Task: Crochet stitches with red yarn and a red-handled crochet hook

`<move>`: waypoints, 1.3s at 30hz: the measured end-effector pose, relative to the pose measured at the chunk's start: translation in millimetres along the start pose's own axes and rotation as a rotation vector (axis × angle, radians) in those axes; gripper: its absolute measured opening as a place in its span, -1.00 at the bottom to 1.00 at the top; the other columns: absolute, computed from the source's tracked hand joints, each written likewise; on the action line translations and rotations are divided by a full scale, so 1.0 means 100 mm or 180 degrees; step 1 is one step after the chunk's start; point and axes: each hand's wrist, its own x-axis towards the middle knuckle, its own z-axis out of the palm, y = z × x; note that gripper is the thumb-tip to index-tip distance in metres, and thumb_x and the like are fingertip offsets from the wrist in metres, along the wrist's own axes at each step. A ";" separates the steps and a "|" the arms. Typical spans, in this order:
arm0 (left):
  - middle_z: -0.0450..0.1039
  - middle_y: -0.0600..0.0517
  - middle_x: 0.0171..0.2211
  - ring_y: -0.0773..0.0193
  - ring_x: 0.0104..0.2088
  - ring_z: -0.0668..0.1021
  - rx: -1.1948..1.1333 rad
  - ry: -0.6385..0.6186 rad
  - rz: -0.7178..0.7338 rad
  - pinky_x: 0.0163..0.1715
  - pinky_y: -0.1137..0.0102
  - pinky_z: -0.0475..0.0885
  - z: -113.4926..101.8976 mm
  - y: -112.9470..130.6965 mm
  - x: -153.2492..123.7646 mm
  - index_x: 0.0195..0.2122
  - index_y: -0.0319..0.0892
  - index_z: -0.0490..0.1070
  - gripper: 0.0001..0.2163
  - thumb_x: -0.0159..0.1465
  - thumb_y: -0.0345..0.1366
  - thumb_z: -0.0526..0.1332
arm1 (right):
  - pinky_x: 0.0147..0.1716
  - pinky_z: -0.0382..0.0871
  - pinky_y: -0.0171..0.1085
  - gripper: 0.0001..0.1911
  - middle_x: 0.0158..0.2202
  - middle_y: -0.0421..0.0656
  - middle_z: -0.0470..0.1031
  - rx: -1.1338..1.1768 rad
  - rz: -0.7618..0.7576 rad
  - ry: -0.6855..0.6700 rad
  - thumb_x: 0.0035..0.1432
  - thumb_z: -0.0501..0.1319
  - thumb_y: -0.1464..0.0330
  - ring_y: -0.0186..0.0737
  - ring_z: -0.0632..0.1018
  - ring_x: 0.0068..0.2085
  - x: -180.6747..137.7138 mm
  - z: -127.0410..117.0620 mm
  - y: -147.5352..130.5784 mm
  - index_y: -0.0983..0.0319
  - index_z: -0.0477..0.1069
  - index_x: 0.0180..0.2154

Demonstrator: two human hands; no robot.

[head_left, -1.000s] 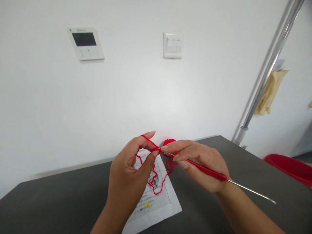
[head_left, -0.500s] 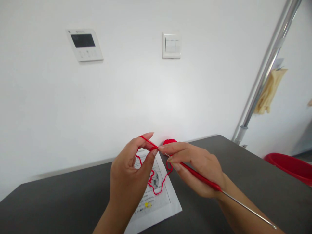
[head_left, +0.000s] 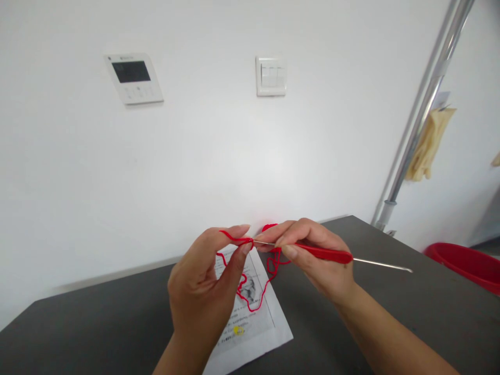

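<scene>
My left hand [head_left: 207, 291] is raised over the dark table [head_left: 78, 333], pinching a small knot of red yarn [head_left: 244, 240] between thumb and fingers, with a strand laid over the forefinger. My right hand [head_left: 312, 255] grips a crochet hook [head_left: 328, 253] by its red handle; the metal tip meets the yarn at my left fingertips and the steel tail points right. Loose red yarn hangs down in loops onto a printed paper sheet [head_left: 253, 328]. A red yarn ball [head_left: 269, 227] peeks out behind my right fingers.
A white wall with a small control panel [head_left: 134, 78] and a light switch [head_left: 271, 76] stands behind the table. A metal pole [head_left: 422, 114] with a beige cloth [head_left: 425, 146] rises at the right, and a red basin [head_left: 464, 265] sits beyond the table's right edge.
My right hand has turned the hook from slanting down-right to nearly level, its tail lifted. The left forefinger has lowered a little, still pinching the yarn.
</scene>
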 end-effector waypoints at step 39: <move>0.65 0.06 -0.35 0.14 -0.25 0.69 0.0013 -0.0077 0.1975 -0.22 0.23 0.69 -0.20 -0.02 -0.04 -0.16 -0.07 0.64 -0.83 0.24 -0.43 0.40 | -0.14 0.65 -0.19 -0.92 -0.21 -0.08 0.69 0.0578 -0.0139 -0.0050 0.33 0.30 0.35 -0.16 0.70 -0.15 -0.02 0.09 -0.17 0.15 0.60 -0.20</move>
